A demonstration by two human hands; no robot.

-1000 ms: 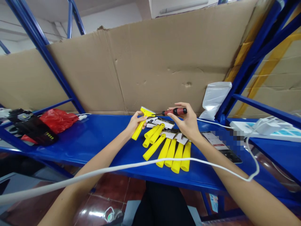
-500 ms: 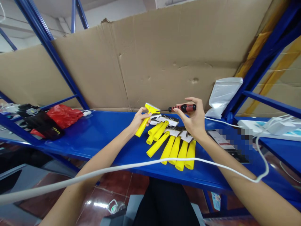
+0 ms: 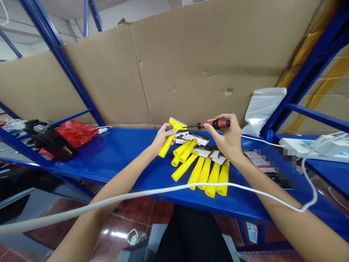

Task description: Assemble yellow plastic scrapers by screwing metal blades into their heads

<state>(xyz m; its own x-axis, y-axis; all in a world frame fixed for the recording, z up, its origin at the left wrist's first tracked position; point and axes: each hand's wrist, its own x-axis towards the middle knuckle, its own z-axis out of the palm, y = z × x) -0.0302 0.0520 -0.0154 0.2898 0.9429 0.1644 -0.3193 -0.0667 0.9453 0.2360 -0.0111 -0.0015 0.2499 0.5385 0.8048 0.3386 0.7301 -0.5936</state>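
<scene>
My left hand (image 3: 161,139) is closed around the handle of a yellow scraper (image 3: 167,145), its wide head tilted up above the blue shelf. In my right hand (image 3: 228,140) is a red and black screwdriver (image 3: 216,124), held level with its front end toward the scraper. A gap shows between the screwdriver and the scraper's head; the thin shaft is hard to make out. Below and between my hands lies a row of several more yellow scrapers (image 3: 185,166), handles toward me, with black and white card sleeves (image 3: 200,138) on their heads.
A white cable (image 3: 152,190) hangs across the front, before my forearms. Left on the blue shelf (image 3: 122,145) are a black bottle (image 3: 53,142) and a red plastic bag (image 3: 77,133). A white pouch (image 3: 261,109) leans at right, near a power strip (image 3: 297,145). Cardboard (image 3: 191,72) stands behind.
The screwdriver has drawn back slightly to the right, away from the scraper's head. The scraper remains in my left hand, its head turned a little. The view has shifted slightly.
</scene>
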